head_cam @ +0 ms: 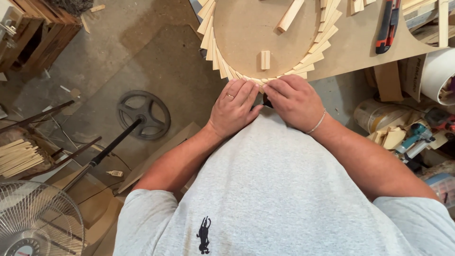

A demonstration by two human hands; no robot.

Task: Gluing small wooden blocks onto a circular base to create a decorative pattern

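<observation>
A round fibreboard disc point(251, 33) lies on the workbench, ringed by several overlapping light wooden slats point(313, 57) fanned around its rim. My left hand point(234, 109) and my right hand point(295, 102) meet at the near edge of the ring, fingertips pressing on the slats point(258, 81) there. The left hand wears a ring, the right wrist a thin bracelet. Something small and dark shows between the hands; I cannot tell what it is. Two loose wooden blocks point(265, 59) point(290, 15) rest on the disc.
A red and black utility knife point(387, 26) lies on the bench board to the right. Below right are a bucket point(374, 114), wood offcuts and a teal power tool point(414, 137). On the floor at left lie a black wheel point(143, 114), a slat bundle point(16, 156) and a fan point(38, 223).
</observation>
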